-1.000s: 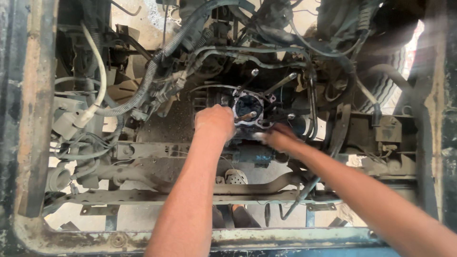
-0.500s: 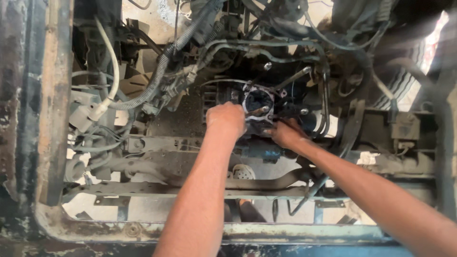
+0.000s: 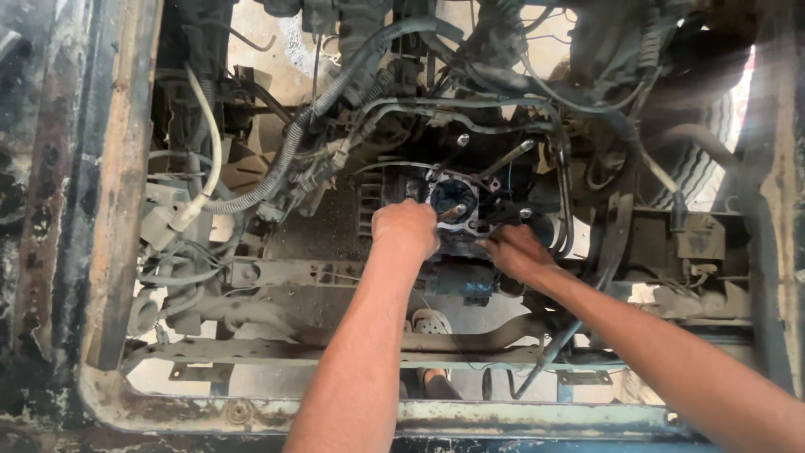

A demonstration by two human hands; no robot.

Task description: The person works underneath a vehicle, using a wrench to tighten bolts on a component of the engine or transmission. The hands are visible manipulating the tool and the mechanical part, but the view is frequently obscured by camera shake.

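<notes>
The engine part (image 3: 454, 201) sits in the middle of the bay, inside the frame (image 3: 117, 193). The left hand (image 3: 406, 228) lies on its near left side; the right hand (image 3: 516, 252) touches its near right edge. A ribbed hose (image 3: 289, 151) runs to the left, cables (image 3: 503, 109) behind. A crossbar (image 3: 470, 340) lies nearer, below both arms; the tyre (image 3: 704, 172), possibly, far right.

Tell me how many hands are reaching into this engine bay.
2. The left hand rests on the dark round part at the centre; the right hand is just right of it, lower. None seem hidden.
</notes>
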